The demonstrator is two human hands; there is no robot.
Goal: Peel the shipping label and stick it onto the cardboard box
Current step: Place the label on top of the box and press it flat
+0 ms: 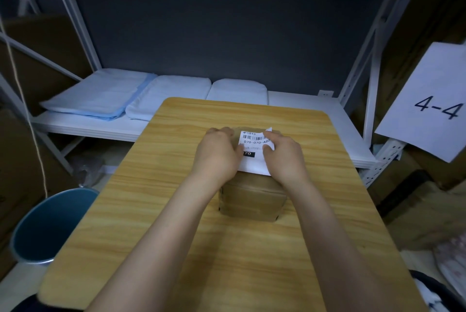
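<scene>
A small brown cardboard box (252, 200) stands in the middle of the wooden table (156, 185). On its top lies a white shipping label (254, 146) with a barcode and black printing; its far right corner curls up. My left hand (216, 155) rests on the label's left side and the box's top, fingers bent. My right hand (283, 158) presses on the label's right side, and a thumb lies on the paper. The hands hide much of the label and the box's top.
A blue waste bin (48, 226) stands on the floor left of the table. Behind the table a white shelf (302, 107) carries folded pale blue cloths (100, 95). A sheet marked 4-4 (431, 102) hangs at the right, with cardboard boxes behind it.
</scene>
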